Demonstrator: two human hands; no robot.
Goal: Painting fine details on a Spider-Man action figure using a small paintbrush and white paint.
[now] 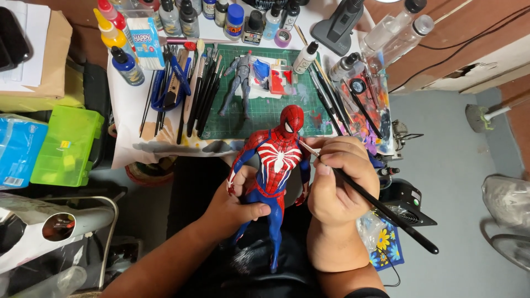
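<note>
We see the red and blue action figure [274, 165] held upright over the lap, our left hand [238, 203] clamped round its hips. Our right hand [337, 179] pinches a black paintbrush [369, 197], tip touching its shoulder. Beyond lies the green cutting mat [265, 113].

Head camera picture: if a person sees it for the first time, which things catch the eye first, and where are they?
First comes the red and blue action figure in the centre, held at the hips by the left hand. Beside it, the right hand holds a thin black paintbrush with its tip at the figure's shoulder. Behind them, on the green cutting mat, lie a grey unpainted figure and a row of brushes.
</note>
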